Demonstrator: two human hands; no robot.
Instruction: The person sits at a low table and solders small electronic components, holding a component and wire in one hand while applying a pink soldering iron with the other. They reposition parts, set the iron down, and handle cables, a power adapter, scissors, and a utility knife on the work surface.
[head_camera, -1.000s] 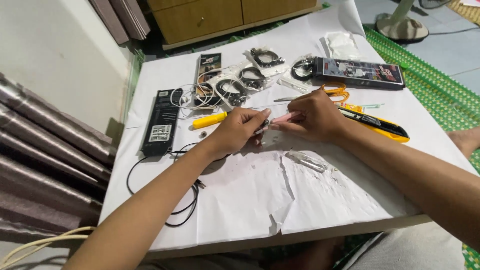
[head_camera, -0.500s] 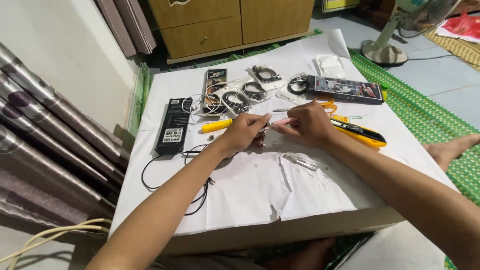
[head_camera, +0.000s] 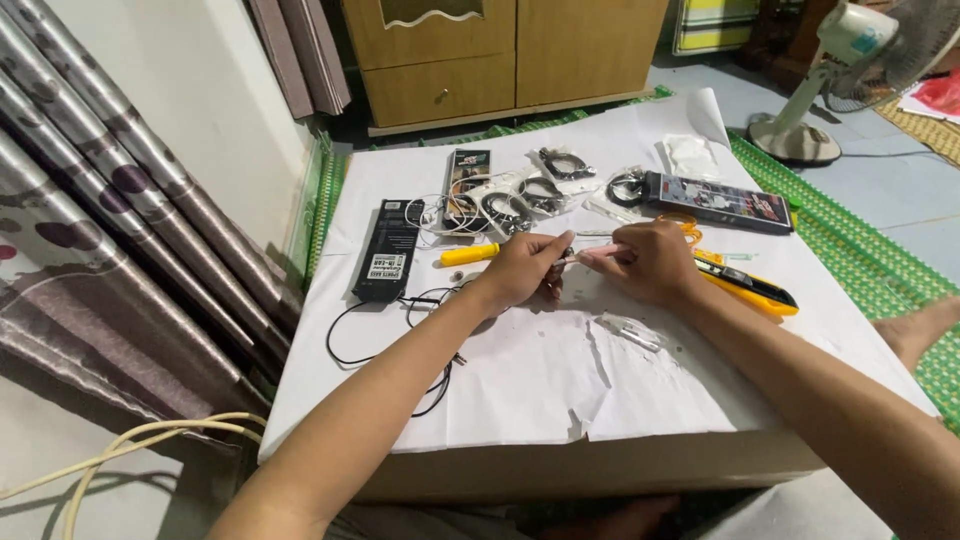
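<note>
My left hand (head_camera: 522, 268) and my right hand (head_camera: 652, 262) meet over the middle of a low table covered in white paper (head_camera: 560, 390). Both pinch a small thin whitish piece (head_camera: 578, 258) between their fingertips; what it is I cannot make out. A yellow-handled screwdriver (head_camera: 469, 254) lies just left of my left hand. Under and beside my right wrist lies a yellow and black utility knife (head_camera: 752, 289). A crumpled clear wrapper (head_camera: 630, 331) rests on the paper just in front of my hands.
A flat black box (head_camera: 388, 250) and a thin black cable (head_camera: 395, 335) lie at the left. Bags of coiled cables (head_camera: 520, 197), a long dark package (head_camera: 720, 201) and orange scissors (head_camera: 686, 224) sit behind. A fan (head_camera: 835, 70), a wooden cabinet (head_camera: 500, 55) and curtains (head_camera: 110, 220) surround the table.
The view has tilted up and drawn back, showing more of the cabinet and fan. My hands stay together on the small piece, hardly moved on the table.
</note>
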